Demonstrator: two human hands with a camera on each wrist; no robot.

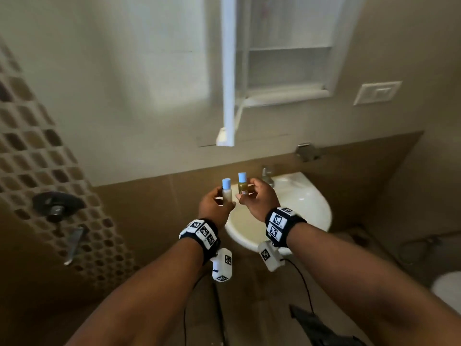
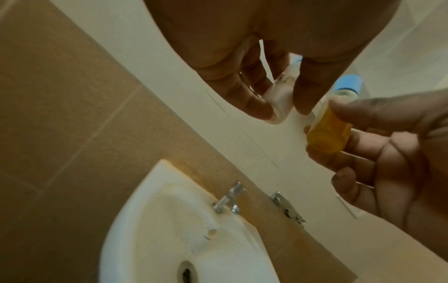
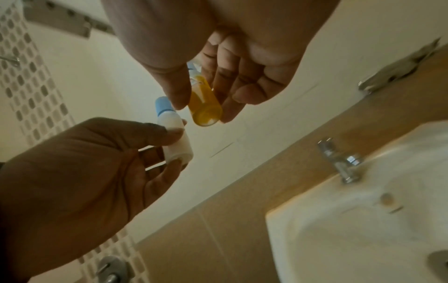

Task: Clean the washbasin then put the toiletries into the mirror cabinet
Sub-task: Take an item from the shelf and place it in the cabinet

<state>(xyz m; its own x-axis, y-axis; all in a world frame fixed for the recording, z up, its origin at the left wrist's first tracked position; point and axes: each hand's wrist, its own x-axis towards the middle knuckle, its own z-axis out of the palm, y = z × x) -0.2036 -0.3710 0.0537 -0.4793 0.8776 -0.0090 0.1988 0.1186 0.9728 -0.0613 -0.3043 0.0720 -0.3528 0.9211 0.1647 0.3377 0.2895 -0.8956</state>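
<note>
2 raised hands [image 1: 214, 204] [image 1: 259, 198], each pinching 1 bottle [image 1: 226, 191] [image 1: 242, 184]

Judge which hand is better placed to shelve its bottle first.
Right, probably: the right hand with the amber blue-capped bottle is nearer the open white mirror cabinet, up to its right.

Head cam: high, looks fwd/down at both grips, washbasin [image 1: 311, 203] just beyond them, mirror cabinet [image 1: 287, 68] above. L & R wrist cams: v. close under each palm, facing up along fingers. All 3 share washbasin + tap [image 2: 229, 197].
</note>
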